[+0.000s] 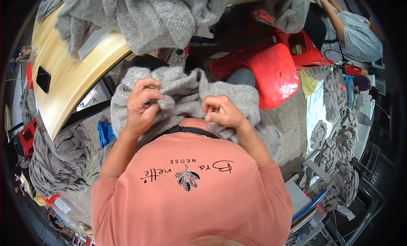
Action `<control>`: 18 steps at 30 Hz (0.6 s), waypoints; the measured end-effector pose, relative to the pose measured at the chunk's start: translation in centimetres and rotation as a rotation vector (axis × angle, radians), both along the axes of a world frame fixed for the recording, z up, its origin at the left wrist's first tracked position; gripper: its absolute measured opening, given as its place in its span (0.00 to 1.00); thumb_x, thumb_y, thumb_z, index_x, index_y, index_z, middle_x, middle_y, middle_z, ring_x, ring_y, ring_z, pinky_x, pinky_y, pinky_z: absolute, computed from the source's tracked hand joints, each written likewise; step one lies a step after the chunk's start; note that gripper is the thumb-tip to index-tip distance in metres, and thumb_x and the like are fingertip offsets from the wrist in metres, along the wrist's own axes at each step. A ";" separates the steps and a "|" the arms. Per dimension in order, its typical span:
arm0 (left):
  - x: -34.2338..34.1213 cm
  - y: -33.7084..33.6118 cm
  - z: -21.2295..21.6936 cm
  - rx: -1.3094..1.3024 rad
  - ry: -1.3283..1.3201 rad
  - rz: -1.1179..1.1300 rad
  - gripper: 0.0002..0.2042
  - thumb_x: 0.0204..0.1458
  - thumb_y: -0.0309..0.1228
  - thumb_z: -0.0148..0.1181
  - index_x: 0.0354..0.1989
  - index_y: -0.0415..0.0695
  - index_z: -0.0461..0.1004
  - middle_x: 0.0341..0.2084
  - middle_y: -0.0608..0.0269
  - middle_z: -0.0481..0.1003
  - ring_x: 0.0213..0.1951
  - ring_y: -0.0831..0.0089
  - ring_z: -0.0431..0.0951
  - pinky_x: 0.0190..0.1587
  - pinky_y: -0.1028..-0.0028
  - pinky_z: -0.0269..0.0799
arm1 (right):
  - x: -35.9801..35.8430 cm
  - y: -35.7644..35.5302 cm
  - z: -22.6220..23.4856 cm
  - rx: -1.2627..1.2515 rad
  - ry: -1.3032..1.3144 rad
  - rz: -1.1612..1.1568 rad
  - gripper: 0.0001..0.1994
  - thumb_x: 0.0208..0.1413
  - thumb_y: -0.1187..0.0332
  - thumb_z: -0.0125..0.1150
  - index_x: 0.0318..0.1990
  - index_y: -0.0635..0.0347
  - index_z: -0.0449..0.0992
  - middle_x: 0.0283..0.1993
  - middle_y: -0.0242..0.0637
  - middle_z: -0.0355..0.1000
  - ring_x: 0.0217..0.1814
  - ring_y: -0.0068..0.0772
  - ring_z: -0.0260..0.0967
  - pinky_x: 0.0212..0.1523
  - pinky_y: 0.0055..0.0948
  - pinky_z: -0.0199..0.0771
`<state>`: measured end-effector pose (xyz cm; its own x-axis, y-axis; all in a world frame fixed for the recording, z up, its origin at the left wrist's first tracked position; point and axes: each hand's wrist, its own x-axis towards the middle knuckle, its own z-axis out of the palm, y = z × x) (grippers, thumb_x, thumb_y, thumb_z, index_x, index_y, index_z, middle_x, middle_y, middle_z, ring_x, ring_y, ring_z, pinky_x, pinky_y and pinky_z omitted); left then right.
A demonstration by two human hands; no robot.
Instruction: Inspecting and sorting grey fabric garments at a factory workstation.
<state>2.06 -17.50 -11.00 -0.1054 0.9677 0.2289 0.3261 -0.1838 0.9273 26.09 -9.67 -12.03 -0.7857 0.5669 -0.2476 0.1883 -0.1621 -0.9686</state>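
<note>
Light grey knitted fabric (186, 87) lies bunched in folds across my lap. Over its left side is my left hand (144, 105), fingers curled toward the thumb; whatever they may hold is too small to make out. My right hand (223, 111) is over the right side of the fabric. Its fingers are folded in and the thumb is pressed against them in a pinch, and what lies between them is hidden. A gap separates the two hands, with knit folds below it.
More grey knitwear (165, 21) hangs over the wooden table (93, 61), where a black phone (43, 79) lies. A red plastic stool (271, 74) stands ahead right. Grey knit piles (57, 159) sit at left. Another person (356, 36) works at far right.
</note>
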 end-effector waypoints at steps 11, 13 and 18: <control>2.4 -0.2 -3.5 -0.512 0.261 -0.302 0.20 0.39 0.36 0.57 0.41 0.40 0.66 0.32 0.50 0.71 0.33 0.54 0.71 0.36 0.63 0.66 | 4.8 -1.3 -4.6 0.837 -0.866 0.051 0.16 0.36 0.75 0.57 0.38 0.65 0.67 0.39 0.49 0.64 0.40 0.49 0.63 0.42 0.38 0.64; 2.9 -0.2 -3.6 -0.522 0.301 -0.192 0.16 0.40 0.33 0.58 0.38 0.39 0.68 0.28 0.51 0.73 0.27 0.57 0.72 0.31 0.66 0.66 | 5.9 -0.8 -4.5 0.710 -0.791 0.040 0.16 0.36 0.76 0.55 0.38 0.65 0.68 0.39 0.50 0.65 0.41 0.50 0.64 0.42 0.38 0.64; 2.7 -0.2 -3.7 -0.482 -0.115 0.014 0.03 0.41 0.21 0.55 0.25 0.37 0.72 0.17 0.67 0.70 0.22 0.82 0.67 0.23 0.80 0.63 | 7.2 -0.1 -3.0 0.525 -0.791 -0.118 0.15 0.38 0.77 0.52 0.39 0.66 0.69 0.36 0.53 0.68 0.41 0.51 0.65 0.42 0.38 0.64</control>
<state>4.73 -17.67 -14.67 -0.1176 0.9588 -0.2586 0.2161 0.2789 0.9357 33.30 -9.73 -15.04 -0.4304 0.8217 -0.3736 0.8296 0.1970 -0.5224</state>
